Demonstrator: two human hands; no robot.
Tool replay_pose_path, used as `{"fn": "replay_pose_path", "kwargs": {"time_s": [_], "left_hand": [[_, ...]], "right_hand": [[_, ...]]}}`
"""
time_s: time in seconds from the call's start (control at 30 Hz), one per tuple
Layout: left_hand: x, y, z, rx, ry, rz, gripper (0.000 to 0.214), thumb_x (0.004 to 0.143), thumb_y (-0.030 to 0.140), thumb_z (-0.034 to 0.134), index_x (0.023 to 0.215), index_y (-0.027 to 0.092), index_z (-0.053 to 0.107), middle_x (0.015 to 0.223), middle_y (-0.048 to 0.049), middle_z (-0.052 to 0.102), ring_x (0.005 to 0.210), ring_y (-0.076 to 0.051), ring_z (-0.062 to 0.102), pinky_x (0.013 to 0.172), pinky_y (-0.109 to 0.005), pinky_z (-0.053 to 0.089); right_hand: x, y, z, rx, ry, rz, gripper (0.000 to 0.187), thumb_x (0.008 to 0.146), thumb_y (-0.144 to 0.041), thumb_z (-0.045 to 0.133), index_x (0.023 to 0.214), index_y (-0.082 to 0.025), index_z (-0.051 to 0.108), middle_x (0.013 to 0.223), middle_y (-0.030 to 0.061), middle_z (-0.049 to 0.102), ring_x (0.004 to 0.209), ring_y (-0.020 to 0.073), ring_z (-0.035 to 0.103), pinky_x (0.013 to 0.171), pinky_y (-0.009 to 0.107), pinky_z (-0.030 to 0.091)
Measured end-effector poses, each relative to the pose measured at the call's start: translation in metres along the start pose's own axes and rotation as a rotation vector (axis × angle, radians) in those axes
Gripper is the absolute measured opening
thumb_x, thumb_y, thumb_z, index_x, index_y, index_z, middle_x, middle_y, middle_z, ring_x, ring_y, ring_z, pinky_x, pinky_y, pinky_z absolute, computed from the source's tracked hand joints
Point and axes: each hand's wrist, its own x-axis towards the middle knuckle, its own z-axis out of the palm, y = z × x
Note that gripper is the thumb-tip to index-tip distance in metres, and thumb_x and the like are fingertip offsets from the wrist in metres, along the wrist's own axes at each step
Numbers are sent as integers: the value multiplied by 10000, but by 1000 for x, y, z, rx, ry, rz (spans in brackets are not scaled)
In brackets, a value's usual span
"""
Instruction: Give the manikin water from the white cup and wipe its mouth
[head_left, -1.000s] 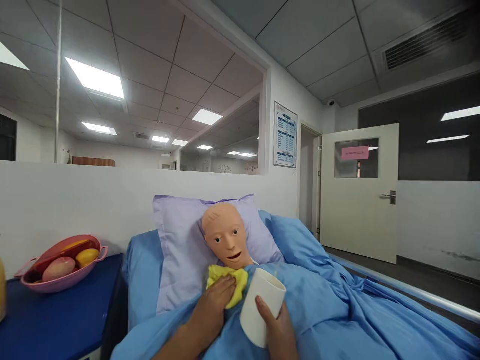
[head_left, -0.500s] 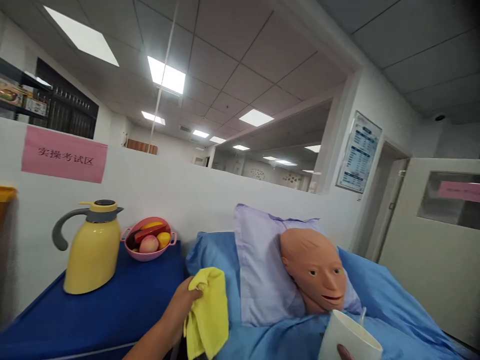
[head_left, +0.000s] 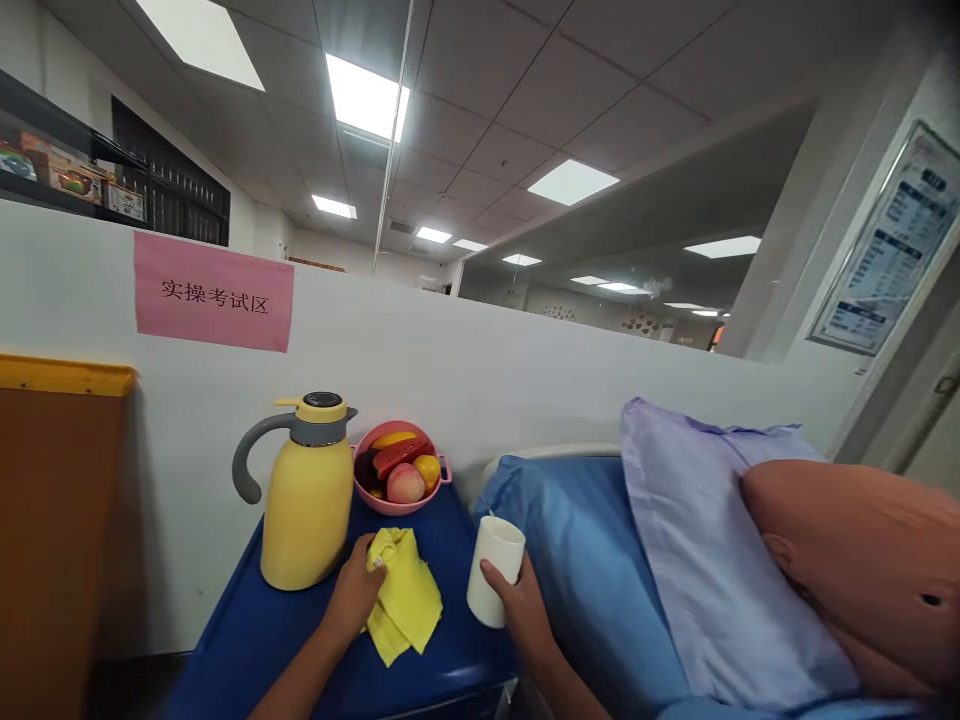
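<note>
My left hand point(head_left: 358, 585) pinches one corner of a yellow cloth point(head_left: 409, 600), which spreads over the blue top of the bedside table point(head_left: 457, 655). My right hand point(head_left: 521, 600) is wrapped around a white cup point(head_left: 495, 560), with the thumb on its near side and a clear straw or stick poking up at the rim. The cup is tilted slightly, over the table's right part beside the bed; I cannot tell whether its base touches. Left of the cloth stands a yellow thermos jug point(head_left: 307, 510) with a grey handle.
A pink basket point(head_left: 394, 508) of fruit sits at the table's back. On the right, a manikin head point(head_left: 862, 560) rests on a lilac pillow point(head_left: 720, 570) on the blue-sheeted bed point(head_left: 577, 560). A white partition point(head_left: 480, 370) runs behind; an orange-brown cabinet point(head_left: 52, 530) stands left.
The view has swung left. My left hand has brought the cloth onto the table, and my right hand has carried the cup from beside the manikin head to the table.
</note>
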Motion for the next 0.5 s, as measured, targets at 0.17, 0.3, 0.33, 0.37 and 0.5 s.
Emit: {"fn": "replay_pose_path", "kwargs": {"time_s": [0.17,0.3,0.33,0.37,0.5], "left_hand": [[16,-16,-4,135,30,226,494,791,205,469,1281,142,489,1274,-159,625,1171,-279,598,1048,-511,433],[24,-30,4,233,86,284,520,784,140,423,1297,145,510,1369,-142,569,1296,-271,513,1137,-481,369],[25,-33,5,267,99,291,527,787,125,403,1301,151,515,1387,-130,556,1319,-258,493,1152,-450,360],[25,-35,6,307,108,298,529,789,111,384,1298,156,525,1402,-121,544,1335,-246,475,1163,-422,351],[22,-33,6,517,157,341,549,781,60,319,1270,139,557,1410,-129,529,1338,-232,469,1163,-389,358]], "right_hand": [[26,29,45,-23,-15,-10,597,641,-462,805,1107,-165,580,972,73,707,886,282,651,812,400,518],[44,48,52,-32,-53,-9,650,595,-425,829,1138,-189,561,1050,77,697,963,292,643,863,410,509],[47,52,53,-33,-59,-11,666,578,-417,834,1141,-192,560,1050,78,697,969,296,643,871,415,508],[49,56,54,-32,-64,-18,678,565,-409,835,1145,-194,558,1050,78,697,971,299,643,877,420,507],[56,64,59,-30,-67,-71,722,531,-360,811,1179,-194,541,1093,89,689,1011,308,640,928,441,495]]}}
